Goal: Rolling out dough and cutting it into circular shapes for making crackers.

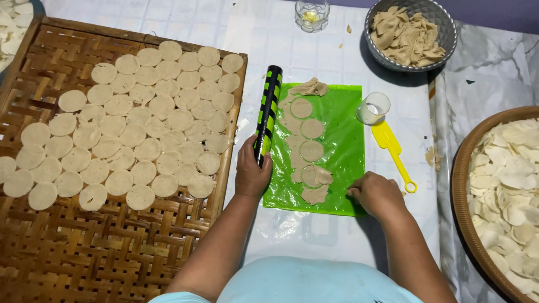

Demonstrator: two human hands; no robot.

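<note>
Woven bamboo is making up the big tray lying on the left of the counter, and rows of pale dough rounds are covering its upper half. Sitting at the right edge, a round basket is holding a heap of white dried chips. Lying in the middle, a green plastic sheet is carrying a strip of rolled dough with circles cut into it. At the top right, a grey bowl is holding dough scraps. The left hand is gripping the lower end of a black and green rolling pin, fingers clamped around it, just left of the sheet. The right hand is resting on the sheet's lower right corner, fingers curled together and pressing down. A yellow cutter and a small clear cup are sitting beside the sheet's right edge.
</note>
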